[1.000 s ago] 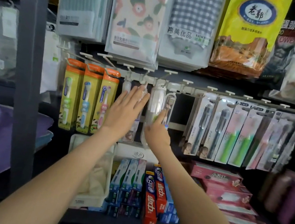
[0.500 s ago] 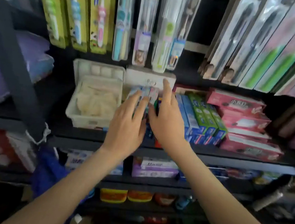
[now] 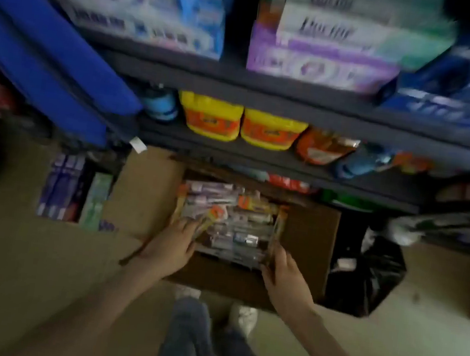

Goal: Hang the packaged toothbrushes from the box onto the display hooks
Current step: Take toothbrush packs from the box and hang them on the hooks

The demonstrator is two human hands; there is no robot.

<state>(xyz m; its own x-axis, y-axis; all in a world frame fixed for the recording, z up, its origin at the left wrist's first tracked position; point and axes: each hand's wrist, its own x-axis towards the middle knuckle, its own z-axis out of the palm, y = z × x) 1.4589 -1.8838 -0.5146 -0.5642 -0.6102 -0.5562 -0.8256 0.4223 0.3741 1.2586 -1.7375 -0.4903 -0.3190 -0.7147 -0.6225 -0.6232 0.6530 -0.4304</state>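
my left hand box 8 o'clock | my right hand 4 o'clock | both on toothbrush packs | finger grip blurred, cannot tell

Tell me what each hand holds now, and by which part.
Cannot be told: the left hand meets an orange-topped toothbrush pack at its lower end, the right hand the pile at its right edge; blur hides any grip.

Head view, steeply down onto box

Forearms bare up to the frame edge. Blue denim trousers below the cardboard box. Pale shoes just beside its near wall.
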